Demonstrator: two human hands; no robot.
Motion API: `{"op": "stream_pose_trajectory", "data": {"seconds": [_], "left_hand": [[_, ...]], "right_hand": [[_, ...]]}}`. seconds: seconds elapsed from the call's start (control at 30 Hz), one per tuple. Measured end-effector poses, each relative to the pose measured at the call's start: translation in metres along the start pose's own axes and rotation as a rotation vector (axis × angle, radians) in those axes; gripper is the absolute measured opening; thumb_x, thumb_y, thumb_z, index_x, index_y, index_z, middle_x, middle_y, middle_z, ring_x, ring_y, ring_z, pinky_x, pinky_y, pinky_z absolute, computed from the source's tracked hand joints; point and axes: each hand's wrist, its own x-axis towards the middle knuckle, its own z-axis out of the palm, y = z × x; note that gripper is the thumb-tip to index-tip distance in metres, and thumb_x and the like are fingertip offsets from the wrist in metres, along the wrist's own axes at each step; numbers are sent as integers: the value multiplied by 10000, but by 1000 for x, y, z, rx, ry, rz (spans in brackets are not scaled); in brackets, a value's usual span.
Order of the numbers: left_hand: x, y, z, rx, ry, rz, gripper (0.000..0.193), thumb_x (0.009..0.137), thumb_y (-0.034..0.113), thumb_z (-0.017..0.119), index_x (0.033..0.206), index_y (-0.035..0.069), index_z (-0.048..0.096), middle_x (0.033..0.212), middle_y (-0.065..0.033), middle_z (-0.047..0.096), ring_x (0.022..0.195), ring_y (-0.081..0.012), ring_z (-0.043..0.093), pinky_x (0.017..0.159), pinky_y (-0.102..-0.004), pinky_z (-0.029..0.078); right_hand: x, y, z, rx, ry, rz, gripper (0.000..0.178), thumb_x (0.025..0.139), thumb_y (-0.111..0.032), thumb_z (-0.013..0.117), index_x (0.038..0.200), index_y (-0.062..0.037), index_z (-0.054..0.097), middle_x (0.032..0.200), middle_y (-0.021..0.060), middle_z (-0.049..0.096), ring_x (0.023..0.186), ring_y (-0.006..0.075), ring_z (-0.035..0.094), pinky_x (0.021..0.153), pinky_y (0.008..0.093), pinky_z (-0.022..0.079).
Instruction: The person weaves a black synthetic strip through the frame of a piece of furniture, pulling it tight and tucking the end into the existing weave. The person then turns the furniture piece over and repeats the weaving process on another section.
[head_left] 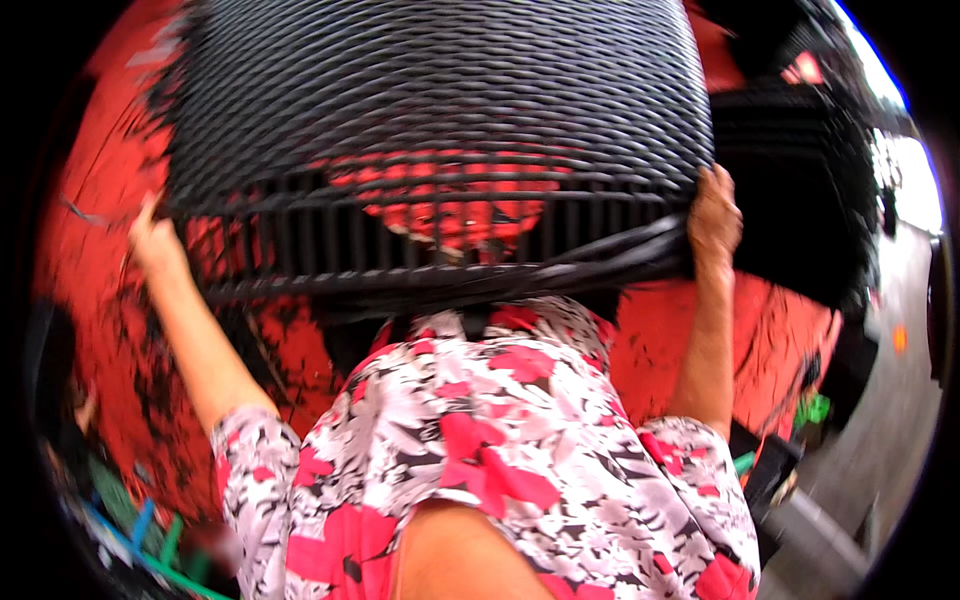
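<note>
A large black woven wicker panel (450,90) spans the space before me, its upper rows packed tight. Lower down, bare upright ribs (330,235) stand apart with a red surface showing through. Loose black strands (620,250) run along the near edge toward the right. At the right edge, my right hand (714,222) is closed around the panel's side, its fingertips partly hidden. My left hand (155,240) is by the left edge, fingers pinched together near cut strand ends; blur hides what is between them.
Red cloth-like covering (90,260), scattered with black scraps, lies under and around the panel. Another dark piece (790,190) stands close on the right. Grey floor (870,450) shows beyond, with a green scrap (812,410). Blue and green bars (155,530) are at lower left.
</note>
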Motion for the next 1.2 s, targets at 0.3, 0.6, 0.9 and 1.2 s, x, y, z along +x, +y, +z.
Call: {"op": "stream_pose_trajectory", "data": {"seconds": [0.3, 0.6, 0.9, 1.2], "left_hand": [[26, -6, -36, -204, 608, -815, 394, 799, 270, 767, 945, -60, 609, 965, -149, 605, 979, -239, 563, 876, -395, 458], [-74, 317, 38, -43, -317, 524, 368, 731, 160, 774, 1041, 37, 621, 1030, -117, 563, 986, -296, 541, 943, -420, 395], [-56, 327, 79, 156, -490, 629, 504, 906, 293, 584, 1302, -7, 503, 1394, -160, 447, 1346, -395, 315, 1096, -462, 293], [-86, 324, 45, -145, -507, 642, 288, 742, 157, 727, 957, -5, 626, 948, -119, 562, 880, -288, 535, 813, -384, 453]], "right_hand": [[-6, -26, -30, 203, 260, -7, 476, 910, -391, 594, 1186, -3, 585, 1090, 166, 636, 1036, 331, 568, 887, 409, 469], [-56, -140, -84, 630, -124, -655, 224, 741, -181, 754, 878, -64, 621, 805, 70, 582, 795, 258, 564, 682, 370, 475], [-37, -166, -61, 523, -74, -848, 104, 789, -101, 626, 891, -82, 624, 859, 25, 551, 835, 212, 533, 679, 329, 414], [-75, -190, -91, 664, -215, -958, 351, 780, -183, 695, 1072, -30, 577, 1019, 91, 573, 981, 268, 518, 846, 416, 383]]}}
